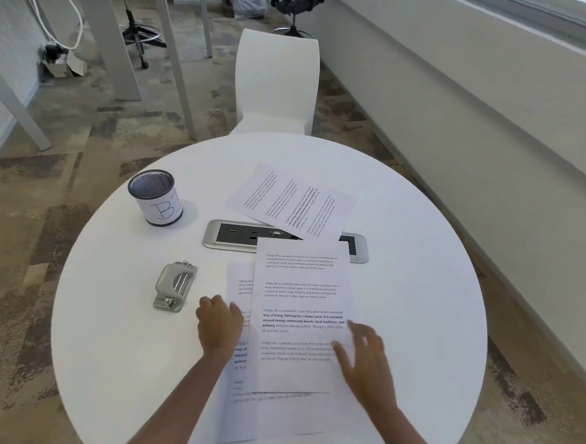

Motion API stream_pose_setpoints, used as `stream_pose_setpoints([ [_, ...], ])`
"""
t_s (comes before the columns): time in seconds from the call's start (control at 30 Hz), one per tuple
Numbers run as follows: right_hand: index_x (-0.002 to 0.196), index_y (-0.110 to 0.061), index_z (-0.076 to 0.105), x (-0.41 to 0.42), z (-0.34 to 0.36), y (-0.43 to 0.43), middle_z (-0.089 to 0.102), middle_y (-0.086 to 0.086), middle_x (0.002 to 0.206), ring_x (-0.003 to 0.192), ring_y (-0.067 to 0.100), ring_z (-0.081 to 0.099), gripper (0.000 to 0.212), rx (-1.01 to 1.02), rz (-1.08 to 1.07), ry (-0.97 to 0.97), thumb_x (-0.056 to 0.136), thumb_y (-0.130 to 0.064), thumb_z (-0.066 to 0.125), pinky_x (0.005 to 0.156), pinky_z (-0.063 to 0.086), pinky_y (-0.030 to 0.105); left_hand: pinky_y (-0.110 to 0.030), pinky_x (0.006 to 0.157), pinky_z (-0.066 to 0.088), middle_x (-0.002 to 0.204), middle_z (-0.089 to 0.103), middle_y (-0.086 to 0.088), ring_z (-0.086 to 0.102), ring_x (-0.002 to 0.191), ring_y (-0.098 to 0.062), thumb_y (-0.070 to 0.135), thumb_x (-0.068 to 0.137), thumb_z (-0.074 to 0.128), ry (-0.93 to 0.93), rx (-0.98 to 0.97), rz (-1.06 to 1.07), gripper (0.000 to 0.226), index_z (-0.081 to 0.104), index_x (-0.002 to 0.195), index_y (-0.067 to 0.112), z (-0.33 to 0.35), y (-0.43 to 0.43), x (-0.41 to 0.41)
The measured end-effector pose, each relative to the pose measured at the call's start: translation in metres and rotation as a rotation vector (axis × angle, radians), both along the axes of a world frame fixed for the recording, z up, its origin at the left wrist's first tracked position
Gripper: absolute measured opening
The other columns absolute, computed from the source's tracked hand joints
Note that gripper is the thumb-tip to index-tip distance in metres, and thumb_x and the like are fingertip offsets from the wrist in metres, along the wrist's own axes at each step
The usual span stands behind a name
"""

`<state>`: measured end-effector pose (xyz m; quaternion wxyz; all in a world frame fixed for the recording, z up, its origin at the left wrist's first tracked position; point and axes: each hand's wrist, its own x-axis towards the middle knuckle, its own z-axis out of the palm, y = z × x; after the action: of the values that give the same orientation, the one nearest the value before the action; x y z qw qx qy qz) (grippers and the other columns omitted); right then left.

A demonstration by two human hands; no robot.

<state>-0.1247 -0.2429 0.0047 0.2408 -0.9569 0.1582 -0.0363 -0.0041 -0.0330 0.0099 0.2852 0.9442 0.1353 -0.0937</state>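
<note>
Roughly near-far: top sheet (300, 311) long axis.

Your right hand (365, 360) is motion-blurred, your left hand (218, 320) hides its own fingertips so its hold can't be judged, the top sheet (300, 308) covers most of the lower sheet (235, 407), and the far sheet (286, 200) masks part of the socket panel (236, 235).

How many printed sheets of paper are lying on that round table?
3: one tilted sheet over the socket panel, the top sheet by the right hand, and a lower sheet peeking out left of it. More may hide underneath.
</note>
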Motion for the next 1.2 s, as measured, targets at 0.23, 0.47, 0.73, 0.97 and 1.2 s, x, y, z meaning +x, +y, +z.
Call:
stream_pose_setpoints([
  [0.23, 0.140, -0.009, 0.021, 0.017, -0.010, 0.002, 0.028, 0.010, 0.140, 0.129, 0.027, 0.030, 0.087, -0.046, -0.092, 0.362, 0.078, -0.056, 0.058, 0.100, 0.037, 0.033, -0.048, 0.093, 0.043, 0.123, 0.045, -0.025, 0.045, 0.115, -0.039, 0.020, 0.090, 0.049, 0.152, -0.134, 0.155, 0.038, 0.051, 0.113, -0.011, 0.009, -0.024, 0.003],
  [0.47, 0.138, -0.010, 0.023, 0.024, -0.013, 0.019, 0.029, 0.010, 0.137, 0.125, 0.027, 0.032, 0.091, -0.039, -0.017, 0.385, 0.071, -0.055, 0.066, 0.098, 0.038, 0.032, -0.043, 0.099, 0.037, 0.129, 0.043, -0.023, 0.040, 0.120, -0.037, 0.017, 0.085, 0.052, 0.259, -0.190, 0.237, 0.039, 0.053, 0.116, -0.007, 0.011, -0.032, 0.015],
  [0.73, 0.138, -0.011, 0.022, 0.024, -0.016, 0.017, 0.029, 0.010, 0.135, 0.123, 0.027, 0.032, 0.094, -0.012, -0.029, 0.370, 0.069, -0.056, 0.067, 0.098, 0.038, 0.032, -0.042, 0.090, 0.048, 0.126, 0.054, -0.026, 0.055, 0.112, -0.039, -0.001, 0.080, 0.055, 0.273, -0.550, 0.265, 0.047, 0.042, 0.124, -0.007, 0.007, -0.024, 0.026],
  [0.97, 0.139, -0.010, 0.032, 0.035, -0.012, 0.005, 0.038, 0.010, 0.136, 0.126, 0.026, 0.036, 0.060, 0.071, -0.050, 0.248, 0.089, -0.035, 0.054, 0.100, 0.038, 0.034, -0.040, 0.091, 0.048, 0.120, 0.061, -0.024, 0.060, 0.107, -0.036, -0.007, 0.080, 0.060, 0.020, -0.738, 0.268, 0.049, 0.043, 0.126, 0.001, 0.009, -0.013, 0.041],
  [1.2, 0.134, -0.007, 0.039, 0.091, 0.001, -0.015, 0.041, 0.010, 0.139, 0.128, 0.026, 0.038, 0.046, 0.013, -0.013, 0.104, 0.091, -0.018, 0.049, 0.097, 0.042, 0.037, -0.043, 0.096, 0.046, 0.120, 0.061, -0.023, 0.059, 0.109, -0.035, -0.005, 0.080, 0.057, -0.092, -0.742, 0.467, 0.042, 0.047, 0.121, 0.000, 0.006, -0.004, 0.077],
])
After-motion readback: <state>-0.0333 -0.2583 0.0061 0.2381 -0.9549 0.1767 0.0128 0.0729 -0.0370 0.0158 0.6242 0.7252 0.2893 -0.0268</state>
